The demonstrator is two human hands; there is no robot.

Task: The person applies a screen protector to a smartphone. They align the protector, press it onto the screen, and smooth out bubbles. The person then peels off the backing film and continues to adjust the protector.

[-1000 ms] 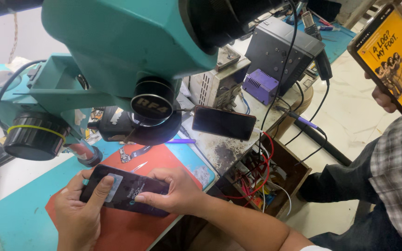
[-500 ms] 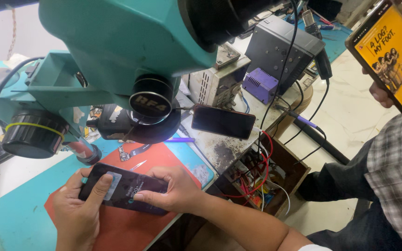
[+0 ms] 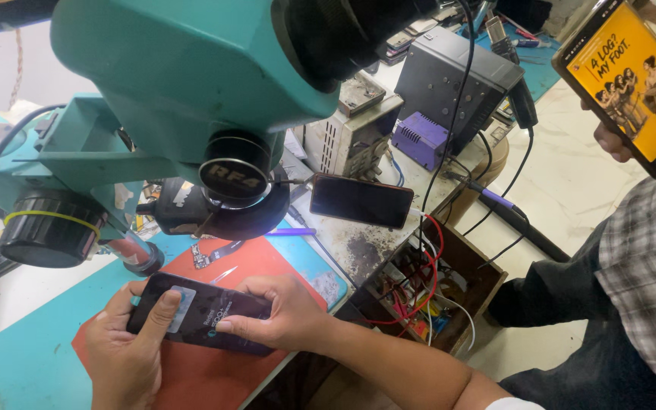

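A dark smartphone [image 3: 206, 313] lies face up on a red work mat [image 3: 199, 364], held between both my hands. My left hand [image 3: 127, 357] grips its left end, thumb pressing on a pale sticker on the screen. My right hand [image 3: 282, 311] holds the right end, fingers curled over the top edge. A big teal microscope [image 3: 184, 91] hangs above the mat, its black lens ring [image 3: 233, 178] just over the phone.
Tweezers [image 3: 224, 274] and a small flex part [image 3: 210, 254] lie on the mat. Another black phone [image 3: 361, 200] rests on the bench by a purple pen [image 3: 290, 232]. Power supplies and tangled wires [image 3: 419, 281] stand right. A seated person holds a lit phone [image 3: 632, 80] at top right.
My hands and the phone stay almost in place on the mat. The seated person's lit phone has shifted slightly.
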